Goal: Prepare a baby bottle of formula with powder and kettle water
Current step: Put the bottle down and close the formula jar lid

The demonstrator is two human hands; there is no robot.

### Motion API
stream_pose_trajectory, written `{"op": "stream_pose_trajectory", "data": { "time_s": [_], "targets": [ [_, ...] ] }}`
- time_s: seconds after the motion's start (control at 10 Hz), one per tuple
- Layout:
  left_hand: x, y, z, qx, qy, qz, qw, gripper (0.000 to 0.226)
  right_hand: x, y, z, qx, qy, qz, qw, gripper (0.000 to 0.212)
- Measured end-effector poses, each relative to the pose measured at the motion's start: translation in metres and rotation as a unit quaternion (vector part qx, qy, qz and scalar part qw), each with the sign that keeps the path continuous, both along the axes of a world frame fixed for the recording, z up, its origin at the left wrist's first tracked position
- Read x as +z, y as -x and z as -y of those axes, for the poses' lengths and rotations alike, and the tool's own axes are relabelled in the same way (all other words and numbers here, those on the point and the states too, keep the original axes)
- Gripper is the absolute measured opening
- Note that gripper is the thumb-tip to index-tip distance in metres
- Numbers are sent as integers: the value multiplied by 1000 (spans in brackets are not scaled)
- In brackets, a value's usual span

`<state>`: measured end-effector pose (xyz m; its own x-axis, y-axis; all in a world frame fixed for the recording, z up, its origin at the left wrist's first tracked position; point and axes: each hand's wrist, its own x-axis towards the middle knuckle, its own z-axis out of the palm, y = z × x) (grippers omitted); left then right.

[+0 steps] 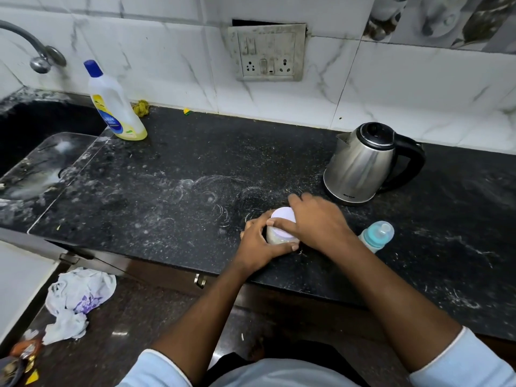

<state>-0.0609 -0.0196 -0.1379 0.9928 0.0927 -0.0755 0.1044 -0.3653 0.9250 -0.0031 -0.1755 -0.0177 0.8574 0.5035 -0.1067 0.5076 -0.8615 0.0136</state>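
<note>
Person is working at the dark counter (pixel 173 169). Steel kettle (pixel 363 163) is sitting beyond and to the right of the right hand (pixel 318 224), well apart; probably heavy if filled, best taken by its black handle. Powder jar (pixel 282 229) is sitting between both hands: left hand (pixel 258 244) is wrapping its body, right-hand grip is closing on the pale lid from above. Jar looks light, smooth plastic, could slip, so body hold matters. Baby bottle (pixel 377 236) is lying just right of the right wrist, teat on, untouched, light, likely to roll.
</note>
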Motion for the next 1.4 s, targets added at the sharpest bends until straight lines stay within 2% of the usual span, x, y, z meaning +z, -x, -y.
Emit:
{"op": "stream_pose_trajectory", "data": {
  "time_s": [0.1,0.2,0.3,0.4,0.5,0.6,0.7,0.9,1.2,1.4],
  "targets": [
    [0,0,1,8,-11,-17,1000,87,1,-5,8,143,-9,-62,988,75],
    [-1,-1,2,5,-13,-15,1000,86,-7,-8,8,180,14,-65,981,63],
    [-4,-3,1,2,-9,-22,1000,93,-15,3,-2,90,40,-10,995,68],
    [-6,-6,-2,-10,-9,-31,999,97,-15,6,-5,49,19,25,998,73],
    [-3,-6,-4,-9,-19,-35,999,85,-18,-8,8,221,-15,32,975,73],
    [-3,-6,-4,-17,-18,-34,999,88,-23,-15,12,232,24,-9,972,69],
    [-1,-2,-1,-14,-19,-27,999,81,-29,-3,2,162,23,-8,986,66],
    [4,4,4,10,-34,-21,999,77,-37,16,-15,44,-35,6,998,47],
    [7,7,8,19,-41,-24,999,78,-32,22,-18,20,-59,15,998,48],
    [19,9,6,-11,-50,-28,998,84,-20,15,-4,47,-69,-57,995,62]
  ]
}}
